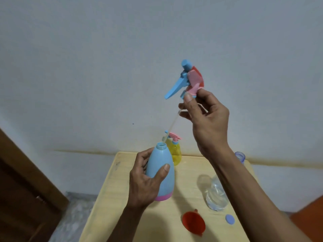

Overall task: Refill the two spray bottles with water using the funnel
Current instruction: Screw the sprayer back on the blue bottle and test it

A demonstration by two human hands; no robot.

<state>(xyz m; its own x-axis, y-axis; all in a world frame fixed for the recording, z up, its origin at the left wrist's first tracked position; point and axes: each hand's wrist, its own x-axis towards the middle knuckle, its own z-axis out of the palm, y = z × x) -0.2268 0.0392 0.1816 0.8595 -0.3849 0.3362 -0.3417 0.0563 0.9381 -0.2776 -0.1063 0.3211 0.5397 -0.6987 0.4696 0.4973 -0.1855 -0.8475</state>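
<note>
My left hand grips the light blue spray bottle, which has a pink base and an open neck, above the table. My right hand pinches the blue and pink trigger head high up, and its thin clear dip tube slants down with the tip just at the bottle's mouth. The yellow spray bottle, its trigger head still on, stands behind the blue one. A red funnel lies on its side near the table's front. A clear water bottle stands at the right, partly behind my right forearm.
Everything sits on a small pale wooden table against a white wall. A round blue cap lies beside the funnel. A dark wooden door stands at the left, and something orange shows at the lower right edge.
</note>
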